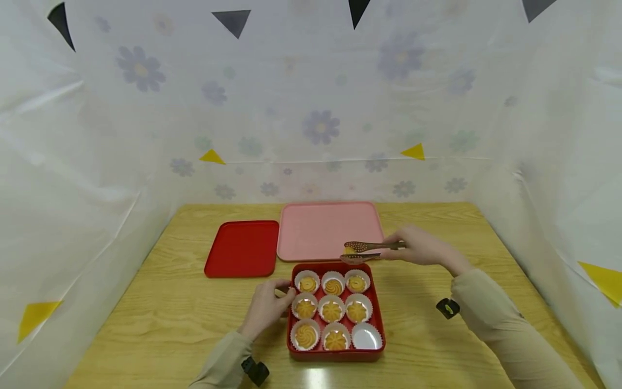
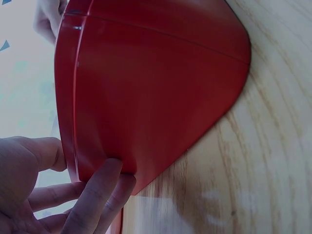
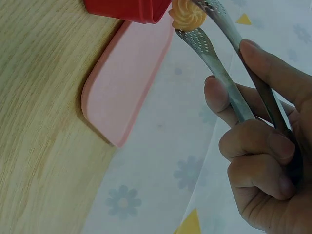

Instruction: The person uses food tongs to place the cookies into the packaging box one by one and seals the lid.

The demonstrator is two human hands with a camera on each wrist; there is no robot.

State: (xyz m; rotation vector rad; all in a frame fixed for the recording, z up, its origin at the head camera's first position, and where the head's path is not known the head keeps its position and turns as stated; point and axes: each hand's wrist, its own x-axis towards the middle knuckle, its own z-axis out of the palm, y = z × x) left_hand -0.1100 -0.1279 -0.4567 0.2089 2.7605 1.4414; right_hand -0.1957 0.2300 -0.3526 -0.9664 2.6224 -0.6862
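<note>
A red box (image 1: 335, 355) stands on the table, holding rows of white paper cups. Most cups carry a piped butter cookie (image 1: 332, 312); the cup at the near right corner (image 1: 366, 337) has none. My left hand (image 1: 269, 303) grips the box's left wall, fingers on the outer side (image 2: 156, 97) and thumb at the rim. My right hand (image 1: 418, 246) holds metal tongs (image 1: 374, 246) over the pink tray's near edge. Between the perforated tong tips is a swirled cookie (image 3: 187, 15). In the right wrist view, fingers and thumb wrap the tong arms.
Behind the box lies a pink tray (image 1: 328, 229), with a flat red tray (image 1: 245, 248) to its left. The wooden table (image 1: 170, 313) is bounded at the back and sides by a flowered white curtain (image 1: 301, 97).
</note>
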